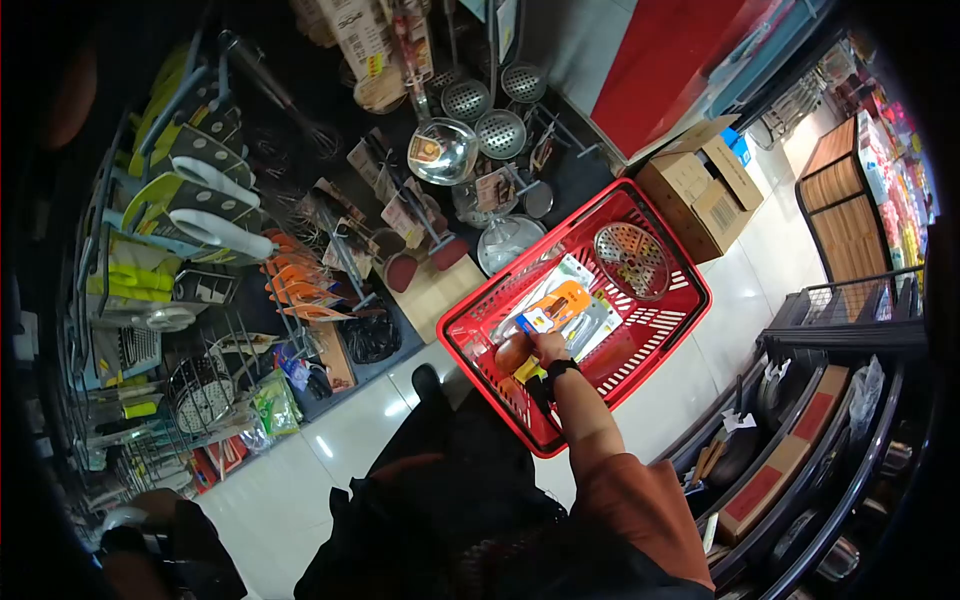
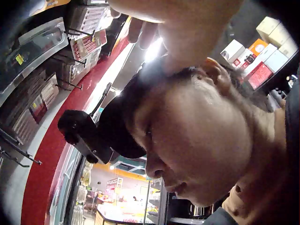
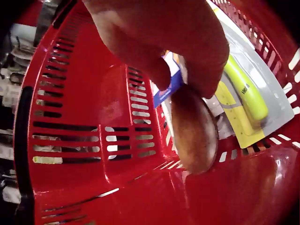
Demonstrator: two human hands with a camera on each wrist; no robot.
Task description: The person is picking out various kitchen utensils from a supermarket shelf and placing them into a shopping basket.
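In the right wrist view, my right hand reaches down into a red shopping basket with its fingertips at a brown wooden spoon. The fingers pinch the spoon's upper end, and its handle is hidden. Right by the fingers is a blue and white label. Beside the spoon lies a packaged tool with a lime-green handle. An orange pack and a round perforated metal disc also lie in the basket. My left hand is raised beside the head and black cap, fingers loosely bent, with nothing seen in it.
Racks of ladles, white-handled tools and orange-handled tools stand along the left and front. A cardboard box sits on the floor beyond the basket. At the right is a dark shelf holding pans.
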